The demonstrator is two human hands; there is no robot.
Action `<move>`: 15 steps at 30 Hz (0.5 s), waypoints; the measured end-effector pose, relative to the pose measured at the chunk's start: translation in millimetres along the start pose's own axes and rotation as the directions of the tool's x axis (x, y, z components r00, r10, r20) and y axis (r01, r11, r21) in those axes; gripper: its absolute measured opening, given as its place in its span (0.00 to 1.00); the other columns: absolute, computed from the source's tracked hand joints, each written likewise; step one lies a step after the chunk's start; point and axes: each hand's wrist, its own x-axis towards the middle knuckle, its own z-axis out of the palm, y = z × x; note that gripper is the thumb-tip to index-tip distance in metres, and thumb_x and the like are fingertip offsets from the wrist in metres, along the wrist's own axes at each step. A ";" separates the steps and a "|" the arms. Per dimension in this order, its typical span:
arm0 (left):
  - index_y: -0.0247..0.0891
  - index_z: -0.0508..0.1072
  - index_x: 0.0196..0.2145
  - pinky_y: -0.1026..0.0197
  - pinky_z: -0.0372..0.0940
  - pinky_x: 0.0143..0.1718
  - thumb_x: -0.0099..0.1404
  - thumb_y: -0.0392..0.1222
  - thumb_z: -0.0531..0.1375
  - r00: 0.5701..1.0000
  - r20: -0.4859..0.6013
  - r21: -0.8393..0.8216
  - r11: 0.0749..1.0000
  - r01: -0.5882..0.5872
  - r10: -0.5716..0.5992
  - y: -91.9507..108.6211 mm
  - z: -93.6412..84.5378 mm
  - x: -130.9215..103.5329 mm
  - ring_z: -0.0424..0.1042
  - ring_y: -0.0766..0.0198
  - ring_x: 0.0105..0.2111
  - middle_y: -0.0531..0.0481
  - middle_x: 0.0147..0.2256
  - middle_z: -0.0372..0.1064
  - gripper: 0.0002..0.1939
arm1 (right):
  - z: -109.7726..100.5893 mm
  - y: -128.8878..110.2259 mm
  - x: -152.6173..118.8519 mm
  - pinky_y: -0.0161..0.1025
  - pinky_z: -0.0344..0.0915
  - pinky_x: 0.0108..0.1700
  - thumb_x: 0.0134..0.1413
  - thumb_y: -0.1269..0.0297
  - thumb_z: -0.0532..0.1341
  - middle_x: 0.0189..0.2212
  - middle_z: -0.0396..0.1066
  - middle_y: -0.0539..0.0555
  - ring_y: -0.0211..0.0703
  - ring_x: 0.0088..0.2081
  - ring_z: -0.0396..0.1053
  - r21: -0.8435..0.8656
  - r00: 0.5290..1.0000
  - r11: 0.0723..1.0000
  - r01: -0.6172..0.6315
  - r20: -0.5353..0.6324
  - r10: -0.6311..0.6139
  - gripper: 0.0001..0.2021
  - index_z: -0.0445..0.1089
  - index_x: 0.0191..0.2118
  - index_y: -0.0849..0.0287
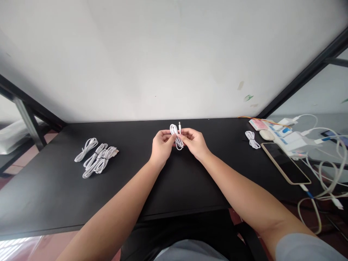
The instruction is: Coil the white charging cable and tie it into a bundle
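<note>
Between my two hands, above the middle of the black table, is a white charging cable [174,129] folded into a narrow bundle. My left hand [163,143] pinches the bundle from the left with thumb and fingers. From the right, my right hand [193,140] grips the same bundle, its thumb near the middle. One plug [179,126] of the cable points up beside the loops. Whether a tie goes round the middle is hidden by my thumbs. Off to the left lie several coiled white cables [100,159], some bound with dark ties, and a separate one [86,149] beside them.
At right on the black table [190,188] are a tied white cable [252,140], a phone [285,163], a white rounded case [266,135] and a power strip [282,134] with chargers. Loose cables [334,174] hang over the right edge. A white wall [163,65] stands behind.
</note>
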 end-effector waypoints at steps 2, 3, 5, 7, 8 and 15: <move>0.33 0.68 0.39 0.64 0.76 0.33 0.54 0.52 0.71 1.000 -0.004 -0.048 0.998 0.028 -0.028 -0.3 1.0 0.7 0.76 0.70 0.28 0.48 0.32 0.76 0.24 | -0.2 -2.0 -4.0 0.38 0.72 0.34 0.52 0.49 0.70 0.35 0.76 0.55 0.38 0.32 0.72 -0.124 0.992 0.984 0.125 -0.007 -0.127 0.19 0.76 0.42 0.59; 0.33 0.68 0.37 0.64 0.76 0.32 0.53 0.51 0.72 0.999 -0.010 -0.064 0.997 0.034 -0.035 -0.1 1.2 0.8 0.76 0.70 0.27 0.49 0.31 0.75 0.24 | -0.3 -3.3 -6.0 0.38 0.72 0.35 0.55 0.50 0.69 0.36 0.75 0.55 0.38 0.33 0.72 -0.185 0.981 0.964 0.190 -0.008 -0.195 0.17 0.77 0.41 0.59; 0.34 0.66 0.36 0.65 0.75 0.31 0.51 0.51 0.73 0.999 -0.017 -0.087 0.995 0.039 -0.040 0.4 1.2 0.9 0.75 0.70 0.26 0.51 0.29 0.74 0.25 | -0.3 -6.0 -9.4 0.38 0.72 0.37 0.58 0.54 0.67 0.36 0.74 0.55 0.37 0.34 0.72 -0.282 0.952 0.912 0.298 0.013 -0.307 0.12 0.77 0.41 0.58; 0.34 0.66 0.35 0.65 0.75 0.31 0.51 0.51 0.73 0.999 -0.006 -0.089 0.995 0.032 -0.032 0.5 0.5 0.8 0.76 0.70 0.27 0.51 0.30 0.74 0.25 | -0.6 -7.9 -10.9 0.38 0.71 0.37 0.61 0.57 0.65 0.36 0.74 0.54 0.37 0.33 0.71 -0.346 0.929 0.866 0.361 0.059 -0.364 0.10 0.77 0.40 0.58; 0.34 0.67 0.35 0.66 0.75 0.32 0.52 0.51 0.73 1.000 0.000 -0.087 0.996 0.025 -0.026 0.4 0.1 0.9 0.76 0.70 0.27 0.50 0.30 0.75 0.24 | -0.7 -8.3 -11.0 0.38 0.71 0.37 0.62 0.58 0.64 0.36 0.74 0.54 0.37 0.33 0.71 -0.373 0.923 0.847 0.378 0.081 -0.377 0.09 0.77 0.40 0.57; 0.33 0.71 0.35 0.69 0.73 0.32 0.52 0.50 0.73 1.000 0.002 -0.046 0.999 -0.015 0.015 1.1 -3.4 3.1 0.75 0.72 0.29 0.49 0.32 0.76 0.22 | -1.3 -7.0 -9.3 0.38 0.73 0.36 0.62 0.57 0.63 0.38 0.74 0.56 0.36 0.32 0.71 -0.438 0.926 0.819 0.371 0.112 -0.360 0.11 0.77 0.44 0.57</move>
